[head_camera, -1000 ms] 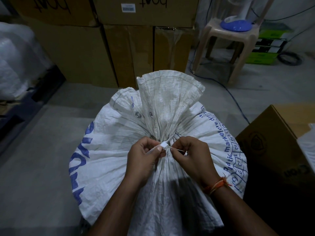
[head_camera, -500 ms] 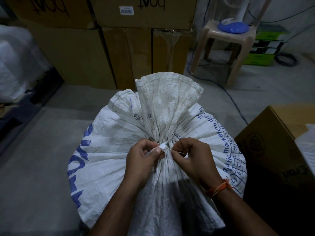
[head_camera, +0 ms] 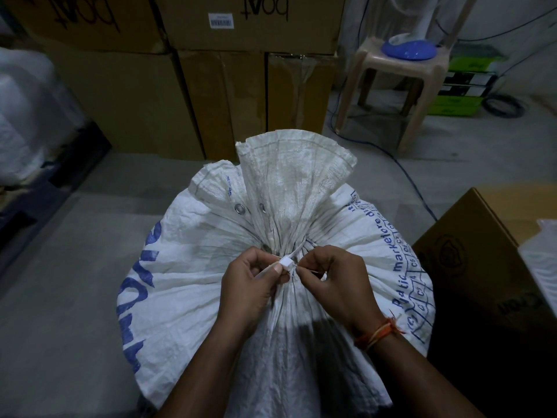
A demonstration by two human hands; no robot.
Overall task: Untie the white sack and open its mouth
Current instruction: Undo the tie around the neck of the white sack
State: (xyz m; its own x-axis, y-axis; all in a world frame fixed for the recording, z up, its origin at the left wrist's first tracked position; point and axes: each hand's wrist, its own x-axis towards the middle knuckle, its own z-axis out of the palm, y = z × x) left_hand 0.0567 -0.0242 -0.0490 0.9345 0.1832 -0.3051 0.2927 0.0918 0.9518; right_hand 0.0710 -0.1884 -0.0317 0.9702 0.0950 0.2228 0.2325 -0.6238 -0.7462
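Take the white sack point(head_camera: 271, 297) as your landmark: it stands on the floor directly in front of you, full and rounded, its neck gathered tight so the top frill fans out on the far side of the tie. The mouth stays bunched because a white plastic tie point(head_camera: 285, 263) (it looks like a cable tie with a small square locking head) cinches the pleats at the middle of the sack's top.

On the sack's left side, your left hand point(head_camera: 250, 285) comes up over the near slope with the forearm rising from below. Thumb and forefinger are closed on the tie's strap right beside its head, the other fingers curled under; that grip reads as an anchor, steadying the lock so it cannot twist.

At the centre, the head sits between your two hands, just on the near side of the gathered neck.

On the sack's right side, your right hand point(head_camera: 334, 282), with an orange thread band point(head_camera: 378, 333) at the wrist, pinches a thin pale sliver touching the head. Whether that is the tie's loose tail or a small pin for the latch, you cannot tell from here. The wrist is cocked inward, knuckles up, fingers folded close.

The tie is not yet released, so the mouth remains closed.
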